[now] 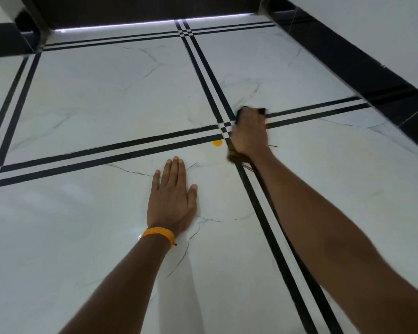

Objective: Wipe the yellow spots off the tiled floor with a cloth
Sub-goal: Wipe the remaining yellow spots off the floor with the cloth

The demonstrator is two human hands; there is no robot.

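A small round yellow spot (217, 143) sits on the white marble-look floor tile (106, 237), just below a pair of black lines. My right hand (250, 131) is pressed on a dark brownish cloth (234, 157) where the black lines cross, a short way right of the spot. The cloth shows only at the fingertips and under the wrist, and it looks blurred. My left hand (173, 196) lies flat on the tile, fingers together, below and left of the spot. It holds nothing and wears an orange band at the wrist.
Double black lines (106, 153) split the floor into large tiles. A black skirting (372, 75) runs along the white wall on the right. A dark door (143, 8) with a bright gap under it closes the far end.
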